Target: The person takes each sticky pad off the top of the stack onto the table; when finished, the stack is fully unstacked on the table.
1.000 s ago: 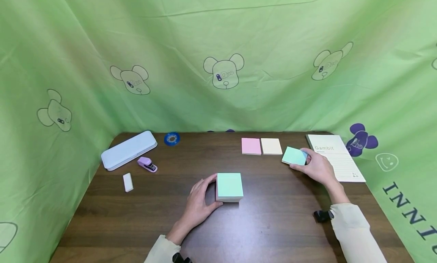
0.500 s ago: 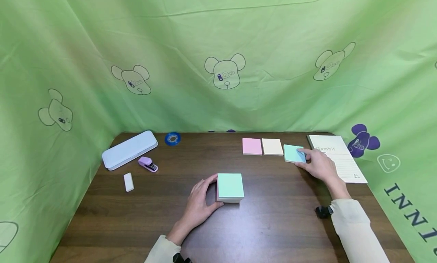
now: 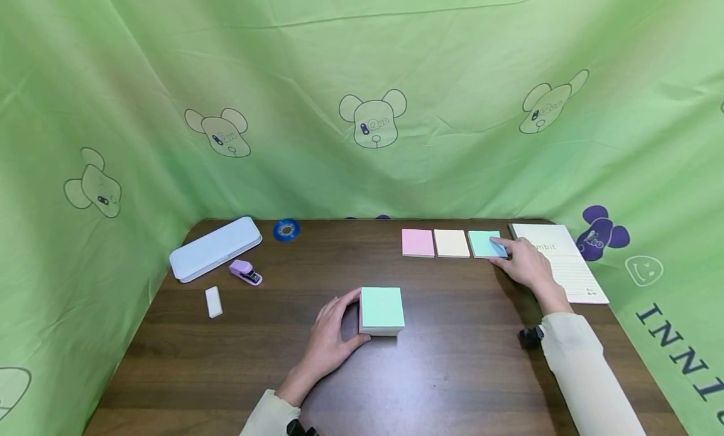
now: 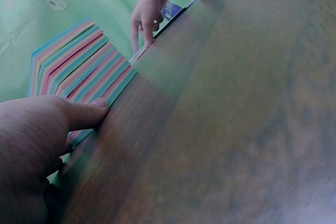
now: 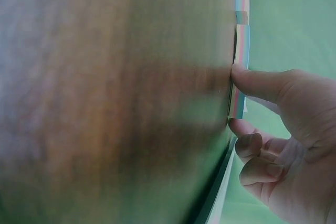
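Note:
My left hand point(image 3: 330, 345) grips a thick square stack of sticky notes point(image 3: 382, 308) from its left side, thumb at the front and index finger at the back. The stack has a mint top; in the left wrist view its sides show many coloured layers point(image 4: 79, 66). My right hand point(image 3: 527, 263) pinches a thin mint sticky note pad point(image 3: 482, 243) by its right side, thumb at the near edge. That pad lies flat on the table beside a cream pad point(image 3: 451, 243), and a pink pad point(image 3: 417, 242) lies left of the cream one. Pink and blue layers show at the held pad's edge point(image 5: 240, 51).
A white notepad point(image 3: 571, 269) lies just right of my right hand, partly under it in this view. On the left are a pale blue pencil case point(image 3: 215, 249), a purple stapler point(image 3: 246, 272), a white eraser point(image 3: 213, 302) and a blue tape roll point(image 3: 286, 230). Green cloth surrounds the table.
My right hand has set the tilted mint pad flat, then slid it back into line with the cream and pink pads. My left hand stays on the stack.

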Available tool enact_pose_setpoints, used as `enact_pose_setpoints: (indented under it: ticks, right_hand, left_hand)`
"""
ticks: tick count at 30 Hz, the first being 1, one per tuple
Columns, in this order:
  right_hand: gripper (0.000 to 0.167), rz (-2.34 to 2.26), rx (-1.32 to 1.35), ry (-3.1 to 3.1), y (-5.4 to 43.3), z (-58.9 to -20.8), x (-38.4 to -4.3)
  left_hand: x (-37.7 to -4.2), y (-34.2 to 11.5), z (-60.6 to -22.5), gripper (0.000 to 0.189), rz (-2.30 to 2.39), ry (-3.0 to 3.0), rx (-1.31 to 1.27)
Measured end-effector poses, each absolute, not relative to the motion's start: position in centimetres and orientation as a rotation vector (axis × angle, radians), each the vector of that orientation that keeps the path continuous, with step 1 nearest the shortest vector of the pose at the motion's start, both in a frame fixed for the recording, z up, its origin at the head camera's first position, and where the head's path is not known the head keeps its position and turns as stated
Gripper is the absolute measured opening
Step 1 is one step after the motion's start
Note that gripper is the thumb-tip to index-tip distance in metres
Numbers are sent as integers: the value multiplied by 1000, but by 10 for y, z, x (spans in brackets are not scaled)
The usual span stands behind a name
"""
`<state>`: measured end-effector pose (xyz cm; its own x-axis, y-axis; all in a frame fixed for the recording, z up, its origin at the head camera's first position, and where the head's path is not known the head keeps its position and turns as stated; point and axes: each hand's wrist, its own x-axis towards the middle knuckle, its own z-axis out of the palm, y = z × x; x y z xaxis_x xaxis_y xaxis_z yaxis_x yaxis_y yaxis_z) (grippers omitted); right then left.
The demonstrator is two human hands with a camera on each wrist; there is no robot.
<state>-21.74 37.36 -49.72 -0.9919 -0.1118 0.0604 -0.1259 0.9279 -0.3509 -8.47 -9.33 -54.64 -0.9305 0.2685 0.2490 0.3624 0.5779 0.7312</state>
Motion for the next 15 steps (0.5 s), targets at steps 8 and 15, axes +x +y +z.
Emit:
enact_pose_setpoints:
  ticks: [8, 15]
  right_hand:
    - [63, 566, 155, -3044, 377, -501, -217]
    - [71, 597, 84, -3006, 366, -493, -203]
  left_hand:
    - [-85, -92, -545, 96, -1295, -2703, -531]
    - [-85, -93, -545, 97, -1315, -2686, -533]
